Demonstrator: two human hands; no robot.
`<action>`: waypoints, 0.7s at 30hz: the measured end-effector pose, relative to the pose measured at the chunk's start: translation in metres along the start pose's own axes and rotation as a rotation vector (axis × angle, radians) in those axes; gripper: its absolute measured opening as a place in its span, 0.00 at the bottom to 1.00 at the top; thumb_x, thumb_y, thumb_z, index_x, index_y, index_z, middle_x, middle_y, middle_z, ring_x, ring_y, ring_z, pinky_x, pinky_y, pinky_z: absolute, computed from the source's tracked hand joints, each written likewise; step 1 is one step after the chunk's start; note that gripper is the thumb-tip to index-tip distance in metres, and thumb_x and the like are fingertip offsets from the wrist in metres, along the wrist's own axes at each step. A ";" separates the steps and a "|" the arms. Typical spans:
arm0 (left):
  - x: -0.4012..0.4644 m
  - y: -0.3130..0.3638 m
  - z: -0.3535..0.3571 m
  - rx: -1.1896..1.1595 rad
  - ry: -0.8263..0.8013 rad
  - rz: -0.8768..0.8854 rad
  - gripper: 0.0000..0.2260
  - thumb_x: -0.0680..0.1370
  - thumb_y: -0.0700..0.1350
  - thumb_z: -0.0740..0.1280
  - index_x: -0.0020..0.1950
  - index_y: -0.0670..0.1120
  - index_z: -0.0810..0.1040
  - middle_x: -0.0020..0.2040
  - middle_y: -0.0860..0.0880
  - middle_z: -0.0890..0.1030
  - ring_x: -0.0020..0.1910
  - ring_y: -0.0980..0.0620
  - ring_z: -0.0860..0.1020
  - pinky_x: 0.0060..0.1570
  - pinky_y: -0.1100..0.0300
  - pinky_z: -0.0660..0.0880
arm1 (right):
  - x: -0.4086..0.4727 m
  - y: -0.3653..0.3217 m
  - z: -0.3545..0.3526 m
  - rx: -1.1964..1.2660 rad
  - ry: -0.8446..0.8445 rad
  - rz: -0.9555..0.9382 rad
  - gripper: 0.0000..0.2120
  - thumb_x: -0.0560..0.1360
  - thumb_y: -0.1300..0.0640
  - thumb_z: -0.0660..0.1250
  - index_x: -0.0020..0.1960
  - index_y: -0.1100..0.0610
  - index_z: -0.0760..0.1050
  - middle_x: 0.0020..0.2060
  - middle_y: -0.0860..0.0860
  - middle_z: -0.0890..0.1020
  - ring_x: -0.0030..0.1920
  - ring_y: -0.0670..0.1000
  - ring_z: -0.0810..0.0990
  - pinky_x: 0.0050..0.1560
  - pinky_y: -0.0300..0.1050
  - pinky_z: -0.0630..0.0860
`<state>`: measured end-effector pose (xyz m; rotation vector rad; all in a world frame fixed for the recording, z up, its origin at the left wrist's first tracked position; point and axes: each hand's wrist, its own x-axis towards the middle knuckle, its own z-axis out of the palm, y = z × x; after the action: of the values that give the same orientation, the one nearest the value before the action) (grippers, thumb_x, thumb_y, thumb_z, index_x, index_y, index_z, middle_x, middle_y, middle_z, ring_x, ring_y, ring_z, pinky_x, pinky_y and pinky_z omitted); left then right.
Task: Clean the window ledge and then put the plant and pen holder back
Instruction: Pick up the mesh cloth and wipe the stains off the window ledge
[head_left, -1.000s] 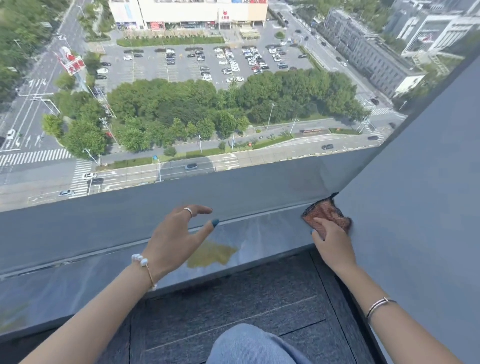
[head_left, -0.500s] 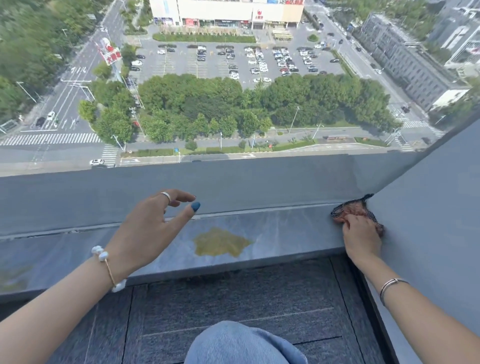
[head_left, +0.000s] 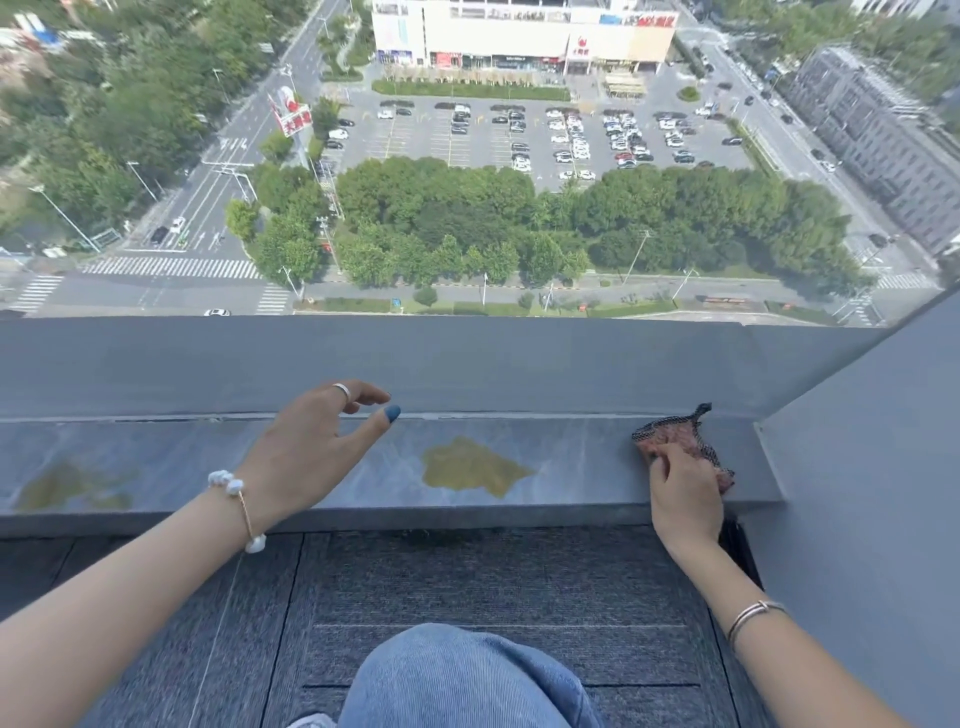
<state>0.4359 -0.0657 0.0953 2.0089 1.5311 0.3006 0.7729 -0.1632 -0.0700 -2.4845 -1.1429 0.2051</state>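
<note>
The right hand (head_left: 684, 493) presses a reddish cloth (head_left: 675, 441) flat on the ledge (head_left: 571, 457), close to the side wall (head_left: 857, 493) at the ledge's right end. Its grip is closed on the cloth, fingers spread over the near edge, probably so the cloth can be dragged along the surface under pressure. A loose corner of the cloth sticks up toward the window frame.

The left hand (head_left: 306, 457) hangs above the ledge, well left of the cloth, its grip open and holding nothing, fingers curled loosely. It seems held out for balance while the person leans in.

A yellow-green stain (head_left: 470, 467) lies on the ledge between the two hands, apart from the cloth and not yet wiped. A fainter stain (head_left: 72, 486) shows far to the left of it. Judging by these, the cleaning is at an early stage.

Neither the plant nor the pen holder is in view, so both are presumably set aside somewhere off the ledge.
</note>
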 end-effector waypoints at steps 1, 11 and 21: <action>-0.001 -0.002 0.000 0.000 0.003 -0.006 0.15 0.78 0.55 0.61 0.60 0.50 0.76 0.52 0.54 0.75 0.52 0.56 0.72 0.52 0.59 0.67 | -0.004 -0.006 0.003 0.012 -0.006 -0.009 0.11 0.78 0.59 0.56 0.53 0.61 0.75 0.39 0.58 0.77 0.50 0.59 0.73 0.37 0.47 0.66; -0.014 -0.023 -0.005 -0.004 0.040 -0.024 0.15 0.77 0.56 0.62 0.59 0.50 0.77 0.56 0.53 0.79 0.57 0.54 0.75 0.57 0.56 0.71 | -0.038 -0.074 0.037 0.105 -0.034 -0.135 0.09 0.77 0.61 0.58 0.46 0.63 0.76 0.44 0.58 0.80 0.45 0.56 0.74 0.43 0.48 0.68; -0.057 -0.063 -0.026 0.080 0.052 -0.101 0.15 0.78 0.55 0.61 0.61 0.50 0.75 0.60 0.52 0.78 0.58 0.55 0.74 0.55 0.61 0.67 | -0.068 -0.125 0.053 0.163 -0.191 -0.217 0.11 0.79 0.58 0.53 0.52 0.61 0.72 0.42 0.57 0.75 0.48 0.57 0.71 0.39 0.46 0.63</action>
<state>0.3543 -0.1007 0.0898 1.9907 1.6952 0.2558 0.6257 -0.1252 -0.0691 -2.2169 -1.4022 0.4621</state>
